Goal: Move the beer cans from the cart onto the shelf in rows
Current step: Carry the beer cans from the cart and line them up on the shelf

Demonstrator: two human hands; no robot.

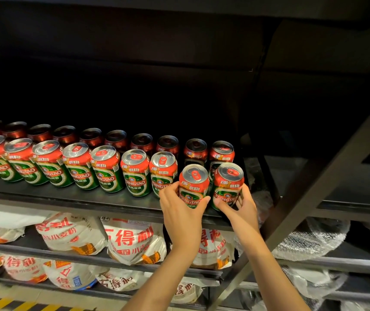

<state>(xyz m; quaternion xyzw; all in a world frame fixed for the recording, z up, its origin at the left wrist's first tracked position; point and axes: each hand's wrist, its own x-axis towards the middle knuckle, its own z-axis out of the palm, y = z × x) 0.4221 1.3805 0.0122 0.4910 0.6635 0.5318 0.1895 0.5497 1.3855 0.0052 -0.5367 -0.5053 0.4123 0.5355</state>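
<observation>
Both bare forearms reach up from below toward the front lip of the dark metal shelf [72, 198]. The left hand [179, 209] wraps fingers and thumb around the lower body of a red-and-green Tsingtao beer can with a silver top [193, 185], thumb on the can's right side and fingertips on its left. The right hand [242, 206] grips a second red-and-green beer can [228, 184] the same way, thumb across the front low down and fingers curled behind its right side. Both held cans stand upright at the right end of the front row, close together, at or just above the shelf surface; whether they rest on it cannot be told. To their left runs the front row of matching cans [103, 168], leaning outward in the wide-angle view, with a back row of darker-lit cans [116, 138] behind it. Directly behind the held cans stand two back-row cans. A dark diagonal steel brace [314, 198] crosses just right of the right hand, with crumpled clear plastic wrap [262, 200] between them. The lower shelves hold white printed flour bags [134, 241]. Bare shelf shows ahead of the front row, toward the edge.
</observation>
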